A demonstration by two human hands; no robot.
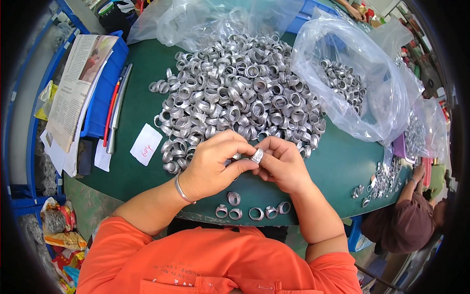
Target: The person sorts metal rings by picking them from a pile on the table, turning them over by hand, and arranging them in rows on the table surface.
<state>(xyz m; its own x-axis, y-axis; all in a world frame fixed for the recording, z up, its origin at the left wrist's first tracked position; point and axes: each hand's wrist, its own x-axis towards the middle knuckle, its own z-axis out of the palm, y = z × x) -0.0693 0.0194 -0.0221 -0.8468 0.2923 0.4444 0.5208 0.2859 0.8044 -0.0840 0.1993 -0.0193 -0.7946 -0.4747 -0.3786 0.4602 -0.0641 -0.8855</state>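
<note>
Both my hands meet in front of a large heap of silver-grey metal rings (235, 93) on the green table. A broad-faced metal ring (257, 156) sits at the tip of the thumb of my right hand (284, 164), with its fingers curled in around it. My left hand (210, 159) has thumb and index finger pinched against the same ring. Another bit of grey metal shows between the left fingers, partly hidden. Nearer to me, by the table edge, lie several separate rings (256, 213) in a short row, with a single ring (234, 198) just behind them.
A clear plastic bag (377, 117) with more rings lies open at right. On the left are a paper slip (146, 144), a red pencil (112, 110), a metal rod (119, 110) and a blue bin (98, 117) under newspaper (78, 83). A co-worker (406, 220) sits at far right.
</note>
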